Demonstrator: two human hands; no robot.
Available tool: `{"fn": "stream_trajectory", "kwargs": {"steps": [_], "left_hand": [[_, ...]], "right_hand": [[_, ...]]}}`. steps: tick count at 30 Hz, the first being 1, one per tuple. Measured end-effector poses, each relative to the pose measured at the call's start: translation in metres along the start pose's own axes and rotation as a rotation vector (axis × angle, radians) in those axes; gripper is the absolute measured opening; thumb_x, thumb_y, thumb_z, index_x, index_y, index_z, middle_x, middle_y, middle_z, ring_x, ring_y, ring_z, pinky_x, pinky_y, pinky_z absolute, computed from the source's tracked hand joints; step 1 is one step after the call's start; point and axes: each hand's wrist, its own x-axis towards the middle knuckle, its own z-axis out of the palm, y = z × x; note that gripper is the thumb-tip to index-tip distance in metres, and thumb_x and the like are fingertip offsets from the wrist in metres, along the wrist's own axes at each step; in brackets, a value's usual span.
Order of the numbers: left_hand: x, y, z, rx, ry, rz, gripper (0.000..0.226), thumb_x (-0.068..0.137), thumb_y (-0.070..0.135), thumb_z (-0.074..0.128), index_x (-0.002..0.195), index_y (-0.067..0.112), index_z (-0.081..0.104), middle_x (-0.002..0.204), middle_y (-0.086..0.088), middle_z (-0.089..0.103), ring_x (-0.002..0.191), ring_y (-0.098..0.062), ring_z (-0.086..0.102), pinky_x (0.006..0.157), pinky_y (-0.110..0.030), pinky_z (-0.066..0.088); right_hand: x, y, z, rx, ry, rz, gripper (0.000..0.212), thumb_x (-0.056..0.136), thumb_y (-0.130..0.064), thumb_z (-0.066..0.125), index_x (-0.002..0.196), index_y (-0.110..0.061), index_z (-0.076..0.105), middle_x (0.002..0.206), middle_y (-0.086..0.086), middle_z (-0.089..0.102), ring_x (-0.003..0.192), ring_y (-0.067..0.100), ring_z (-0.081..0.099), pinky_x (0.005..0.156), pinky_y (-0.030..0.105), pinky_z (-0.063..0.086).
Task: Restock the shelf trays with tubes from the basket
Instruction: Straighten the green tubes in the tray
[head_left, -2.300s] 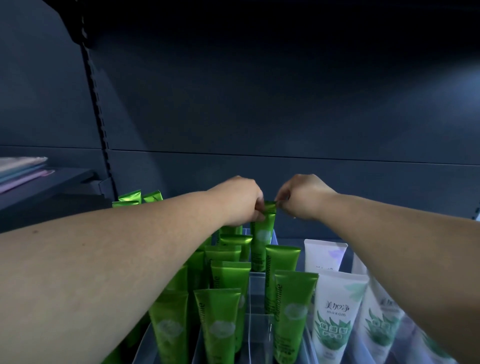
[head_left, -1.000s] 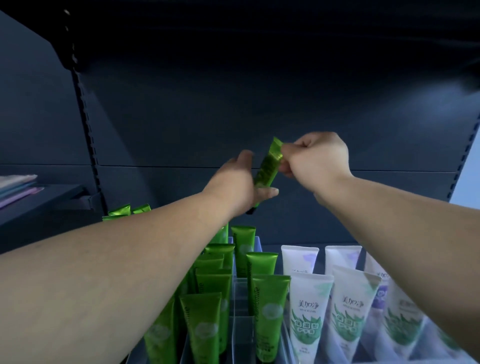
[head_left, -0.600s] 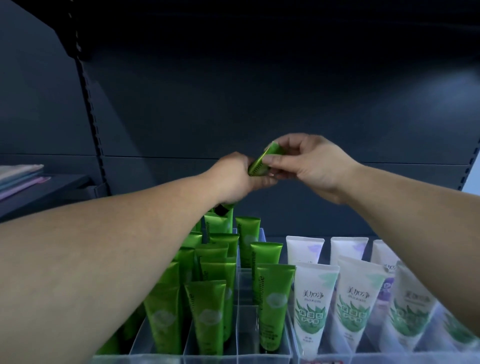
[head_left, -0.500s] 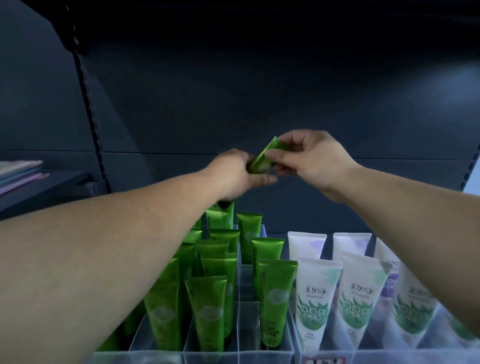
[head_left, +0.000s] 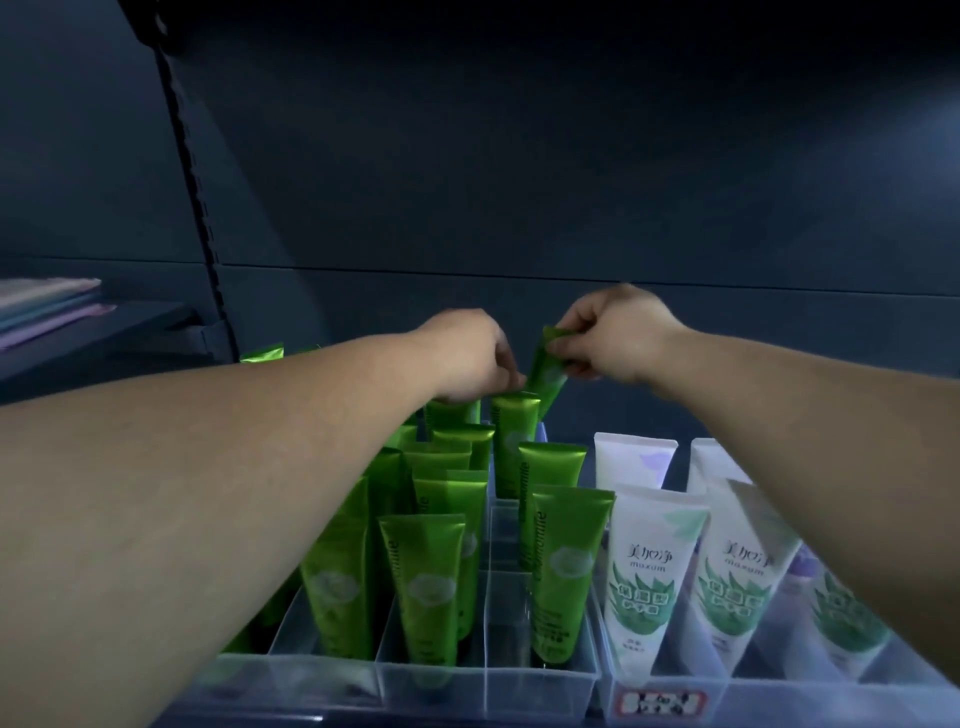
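Observation:
My right hand (head_left: 618, 338) pinches the flat top end of a green tube (head_left: 545, 371), which hangs tilted over the back of the right green row. My left hand (head_left: 467, 353) is curled at the back of the clear divided tray (head_left: 488, 670), fingertips touching the tops of the rearmost green tubes (head_left: 511, 431); what it holds is hidden. Several green tubes stand upright in rows in this tray. White tubes (head_left: 649, 582) with green leaf print stand in the tray to the right.
A dark shelf back panel (head_left: 519, 182) rises behind the trays, with a slotted upright (head_left: 192, 182) at the left. Pastel flat items (head_left: 47, 306) lie on the neighbouring shelf at far left. A red label (head_left: 660, 704) sits on the white tubes' tray front.
Both hands have come down from chest height to the back of the green rows, and the right hand has turned the green tube from lying flat to hanging top-up.

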Motion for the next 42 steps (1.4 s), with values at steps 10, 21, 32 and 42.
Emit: {"fn": "stream_trajectory", "kwargs": {"steps": [10,21,32,42], "left_hand": [[-0.006,-0.011,-0.009,-0.080,-0.024,-0.113,0.026,0.093,0.041,0.052,0.106,0.026,0.070,0.106,0.002,0.067,0.091,-0.016,0.056,0.074,-0.021,0.039],[-0.021,-0.016,0.009,-0.185,0.042,0.005,0.029,0.095,0.041,0.049,0.105,0.025,0.071,0.123,0.009,0.059,0.115,-0.011,0.051,0.096,-0.026,0.037],[-0.007,-0.021,0.019,-0.200,0.009,0.025,0.015,0.086,0.040,0.060,0.093,0.033,0.071,0.100,0.007,0.060,0.097,-0.016,0.057,0.086,-0.036,0.046],[-0.005,-0.022,0.009,-0.210,0.029,-0.021,0.023,0.093,0.040,0.052,0.098,0.027,0.070,0.109,0.009,0.062,0.103,-0.015,0.056,0.090,-0.032,0.045]], "right_hand": [[0.006,0.002,0.012,-0.106,-0.126,0.028,0.009,0.085,-0.027,0.070,0.081,-0.022,0.063,0.073,-0.003,0.064,0.070,0.014,0.059,0.055,0.020,0.041],[0.015,0.010,0.028,-0.102,-0.194,0.102,0.013,0.092,-0.026,0.061,0.100,-0.020,0.068,0.089,-0.001,0.063,0.081,0.015,0.056,0.069,0.019,0.038],[0.026,0.005,0.035,-0.077,-0.247,0.016,0.010,0.093,-0.025,0.060,0.099,-0.022,0.067,0.091,0.000,0.063,0.079,0.019,0.059,0.064,0.023,0.042],[0.022,0.005,0.030,-0.080,-0.254,0.044,0.018,0.091,-0.017,0.058,0.105,-0.025,0.065,0.096,-0.005,0.057,0.065,0.008,0.052,0.050,0.020,0.039]]}}
